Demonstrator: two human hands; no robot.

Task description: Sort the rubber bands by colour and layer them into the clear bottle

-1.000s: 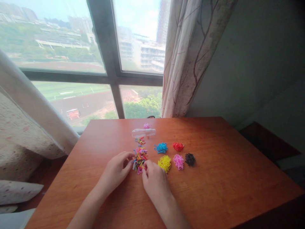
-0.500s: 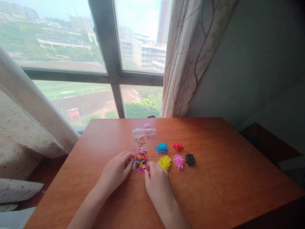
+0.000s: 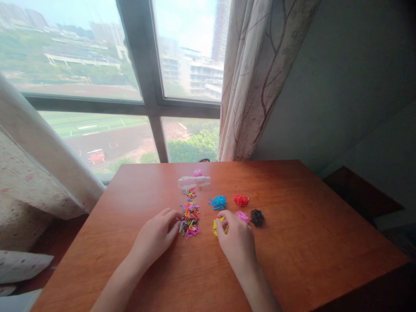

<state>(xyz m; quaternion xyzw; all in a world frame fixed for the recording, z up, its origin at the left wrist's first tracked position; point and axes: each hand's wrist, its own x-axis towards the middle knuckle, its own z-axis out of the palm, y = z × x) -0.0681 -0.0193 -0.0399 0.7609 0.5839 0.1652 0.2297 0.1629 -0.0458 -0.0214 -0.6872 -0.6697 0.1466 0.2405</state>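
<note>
Right hand: yours (image 3: 239, 242) has gone from the near right edge of the mixed pile (image 3: 189, 220) to the yellow pile (image 3: 215, 232), which it now partly covers. Its fingers are curled, with thumb and forefinger close together; a bit of red shows near their tips, but I cannot tell if they hold a band.
Left hand: yours (image 3: 157, 232) has stayed at the left edge of the mixed pile. Its fingers are bent and only a little apart; whether they pinch something, I cannot tell.
One-colour piles: five lie on the surface (image 3: 292, 247), to the right of the mixed pile. Blue (image 3: 217, 202) and red (image 3: 241, 200) are in the farther row; yellow, pink (image 3: 242, 216) and black (image 3: 257, 218) are nearer to you. Your right hand hides part of the pink one.
Mixed bands: these are not yet separated by colour. The mixed pile lies in front of you, and a smaller pile (image 3: 189, 193), also of several colours, is just beyond it. By my judgement, a good share is sorted and a fair amount is left.
Clear wrapper: it (image 3: 194, 182) lies on its side behind the smaller pile. I see no bands inside.
Pink thing: it (image 3: 197, 172) sits just behind the wrapper, too small to identify.
</note>
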